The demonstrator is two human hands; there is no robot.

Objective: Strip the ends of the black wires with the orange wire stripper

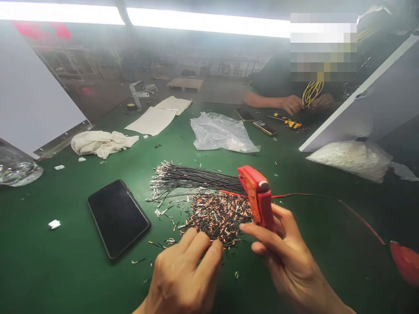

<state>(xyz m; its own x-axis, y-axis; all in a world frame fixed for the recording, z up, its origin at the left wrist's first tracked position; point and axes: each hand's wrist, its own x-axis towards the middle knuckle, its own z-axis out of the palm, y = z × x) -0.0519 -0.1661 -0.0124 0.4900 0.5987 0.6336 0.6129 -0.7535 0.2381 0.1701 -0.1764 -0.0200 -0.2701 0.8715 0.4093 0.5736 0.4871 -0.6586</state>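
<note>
A green-matted surface [65, 270] under bright strip lighting fills the view, strewn with wire scraps. Nearest, the left hand [183, 274] rests knuckles-up with its fingers curled together at the near edge of a heap of cut copper-tipped wire ends [216, 216], pinching into it, though what it grips cannot be told. The right hand [284, 253] is clamped round a red hand tool [257, 198], held upright over the heap so its head meets a red wire [327, 200] trailing off to the right. Just behind lies a bundle of black wires [193, 178], ends fanned leftward within reach. A black phone [118, 218] lies to the left, with bare mat around it. Farther off sit a clear plastic bag [221, 133], a cloth [101, 143] and paper sheets [157, 117]; a co-worker's hands [293, 104] handle yellow wires [312, 91].
</note>
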